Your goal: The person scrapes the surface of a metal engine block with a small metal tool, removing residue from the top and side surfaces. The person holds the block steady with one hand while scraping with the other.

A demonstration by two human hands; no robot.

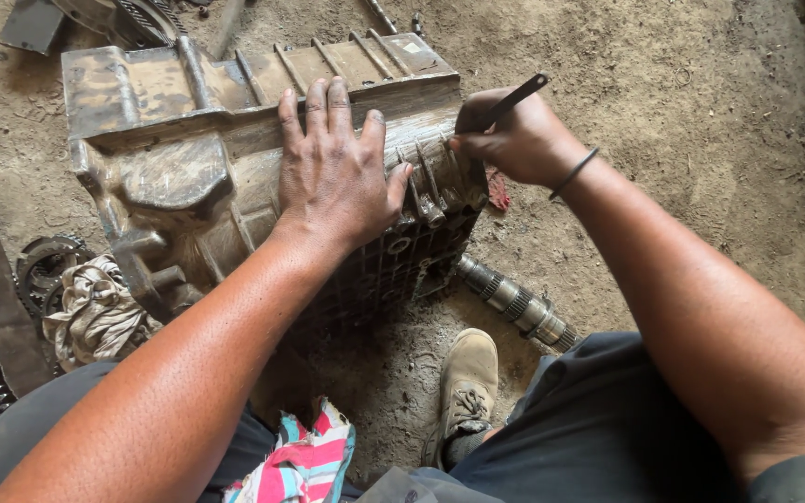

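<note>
1. Gearbox housing [188, 177], a greasy ribbed metal casting, lies on its side on the dirt floor [682, 112], under both hands and just ahead of the person's knees.
2. Far to the left of the left hand, gears [44, 265] lie at the floor's edge, with a crumpled grey rag [95, 312] just beside them, touching the housing's lower corner.
3. Below the left forearm, a pink, white and teal striped cloth [305, 461] rests by the person's lap.
4. Left hand [337, 172] lies flat and released on top of the housing, palm down, fingers spread and reaching up to the ribbed upper edge; it grasps nothing.
5. Below and between the two hands, a tan work shoe [466, 387] stands on the dirt.
6. Right of the left hand, just beside it, the right hand [514, 140] is clenched around a thin dark metal tool [514, 100], whose free end sticks up past the knuckles; its lower end is hidden at the housing's right edge.
7. Below the right hand, a splined steel shaft [519, 303] lies on the floor, near the housing's open end.
</note>
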